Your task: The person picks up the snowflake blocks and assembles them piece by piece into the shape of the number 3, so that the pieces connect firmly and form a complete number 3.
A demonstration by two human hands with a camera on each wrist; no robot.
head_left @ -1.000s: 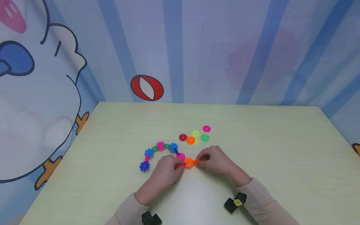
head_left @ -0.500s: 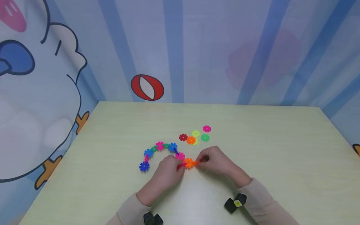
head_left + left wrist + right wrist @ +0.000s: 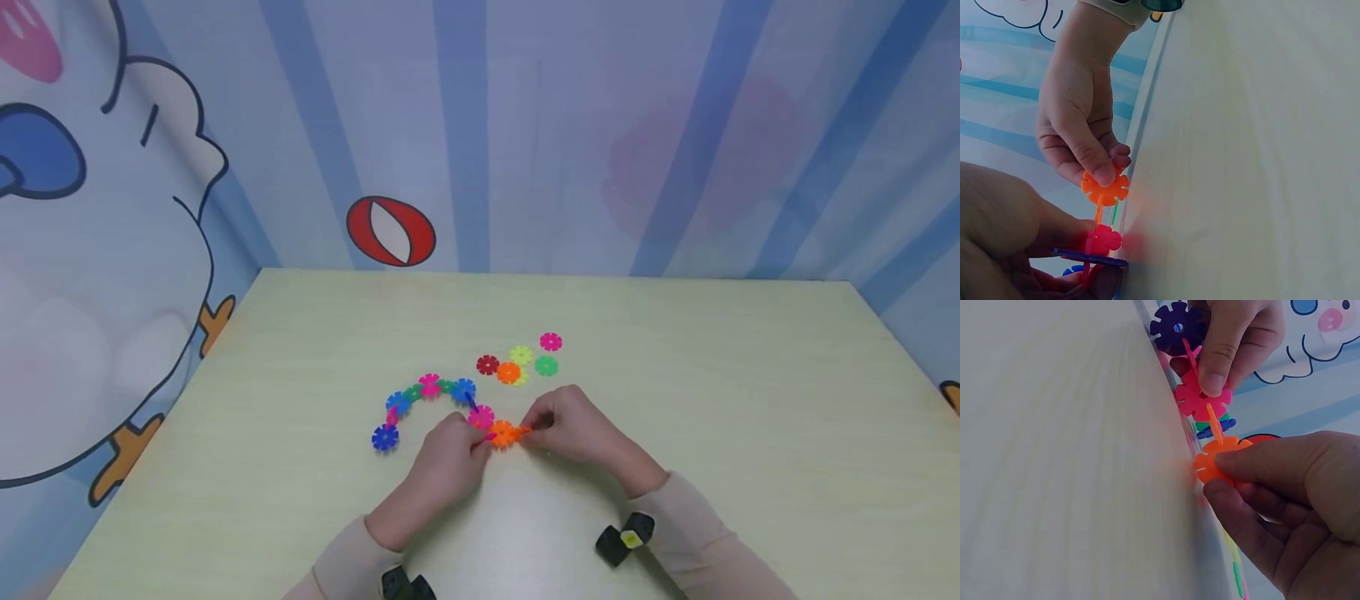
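A chain of notched plastic snowflake discs (image 3: 430, 385) curves over the table, blue, pink and green on its left part, orange at its right end. My left hand (image 3: 450, 458) pinches a pink disc (image 3: 1192, 403) of the chain between thumb and fingers. Beyond that, a purple disc (image 3: 1179, 328) is joined edge-on. An upright orange disc (image 3: 503, 434) links the pink one to the outermost orange disc (image 3: 1106, 189), which my right hand (image 3: 573, 423) pinches at its rim. The left fingers cover part of the chain in the head view.
Several loose discs lie behind the hands on the table: a dark red disc (image 3: 487, 365), an orange disc (image 3: 508, 372), a green disc (image 3: 547, 366), a pink disc (image 3: 551, 342) and overlapping yellow ones (image 3: 521, 356). A printed wall (image 3: 570, 167) borders the table's (image 3: 750, 400) back edge.
Both hands keep their grip on the discs and stay nearly in place. The left hand has turned slightly, and less of the red and blue pieces near its fingers shows now.
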